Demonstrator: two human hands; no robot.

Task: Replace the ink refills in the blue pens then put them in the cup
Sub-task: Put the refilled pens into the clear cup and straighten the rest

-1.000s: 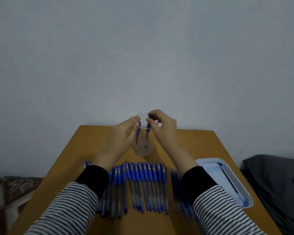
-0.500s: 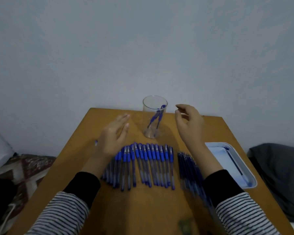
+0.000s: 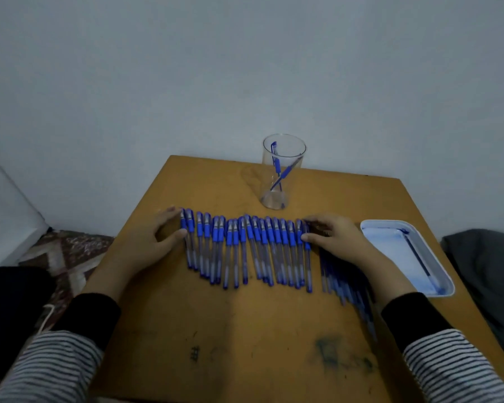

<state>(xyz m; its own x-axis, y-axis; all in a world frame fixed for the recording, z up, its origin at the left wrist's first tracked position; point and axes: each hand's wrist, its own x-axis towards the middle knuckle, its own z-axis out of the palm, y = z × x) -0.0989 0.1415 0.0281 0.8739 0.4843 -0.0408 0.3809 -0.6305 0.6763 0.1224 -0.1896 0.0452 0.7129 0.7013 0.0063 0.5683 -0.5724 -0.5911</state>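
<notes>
Wooden table (image 3: 245,330): cup (image 3: 266,170) now holds two pens (image 3: 286,171); left hand (image 3: 160,238) and right hand (image 3: 335,238), withdrawn from it, touch the row (image 3: 245,245) ends, fingers relaxed, next pair due.

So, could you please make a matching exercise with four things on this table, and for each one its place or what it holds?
Things:
1. cup
2. tray
3. left hand
4. right hand

Places:
A. touches the right end of the pen row
B. holds two blue pens
C. touches the left end of the pen row
D. holds one thin dark refill

Pairs: 1-B, 2-D, 3-C, 4-A
</notes>
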